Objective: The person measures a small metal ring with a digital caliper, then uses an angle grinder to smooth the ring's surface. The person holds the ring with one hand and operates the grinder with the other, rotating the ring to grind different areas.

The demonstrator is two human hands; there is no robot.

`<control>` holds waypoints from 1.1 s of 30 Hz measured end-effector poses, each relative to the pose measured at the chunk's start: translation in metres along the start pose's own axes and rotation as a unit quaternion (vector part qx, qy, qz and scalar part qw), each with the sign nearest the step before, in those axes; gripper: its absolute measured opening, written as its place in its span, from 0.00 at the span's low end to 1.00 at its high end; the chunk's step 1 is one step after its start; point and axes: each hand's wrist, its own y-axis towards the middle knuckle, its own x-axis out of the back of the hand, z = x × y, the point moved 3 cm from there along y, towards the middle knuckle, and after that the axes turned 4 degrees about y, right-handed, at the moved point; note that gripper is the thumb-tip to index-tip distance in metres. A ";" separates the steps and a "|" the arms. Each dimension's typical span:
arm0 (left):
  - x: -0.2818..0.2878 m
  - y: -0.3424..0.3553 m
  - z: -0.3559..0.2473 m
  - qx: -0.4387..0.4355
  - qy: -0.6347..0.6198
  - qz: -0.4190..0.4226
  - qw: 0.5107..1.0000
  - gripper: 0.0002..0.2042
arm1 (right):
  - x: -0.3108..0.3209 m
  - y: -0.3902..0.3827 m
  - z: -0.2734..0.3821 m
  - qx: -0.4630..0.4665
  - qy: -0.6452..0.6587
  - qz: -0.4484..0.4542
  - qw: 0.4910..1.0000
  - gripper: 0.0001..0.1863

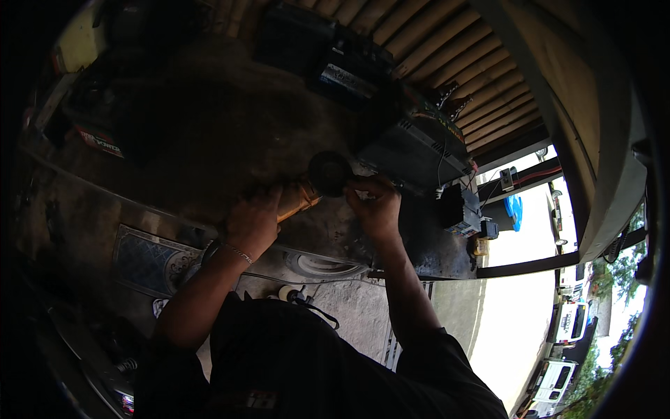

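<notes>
My left hand (252, 220), with a chain bracelet at its wrist, is wrapped round an orange-yellow, elongated object (301, 203). At the far end of that object is a dark round disc (329, 173); dim light hides whether the two are joined. My right hand (377, 206) closes its thumb and fingers at the right edge of the disc. Both hands are above a dark, stained worktop (230, 150), near its front edge.
Black batteries (345, 78) stand along the back. A large dark device (426, 136) with vents is at the right, beside a smaller dark box (460, 209). A red-labelled battery (101, 140) is at the left. Below the worktop lies a tyre (324, 267).
</notes>
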 end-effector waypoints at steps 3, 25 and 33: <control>-0.001 0.000 0.001 -0.006 0.004 -0.006 1.000 0.41 | 0.002 0.003 0.001 0.001 -0.020 0.012 1.000 0.10; -0.003 0.003 0.003 -0.023 0.009 0.003 1.000 0.44 | 0.027 0.028 0.006 0.015 -0.091 0.171 0.981 0.08; 0.004 0.002 0.001 -0.027 -0.006 0.008 1.000 0.44 | 0.042 0.006 -0.009 -0.156 0.277 0.067 0.946 0.10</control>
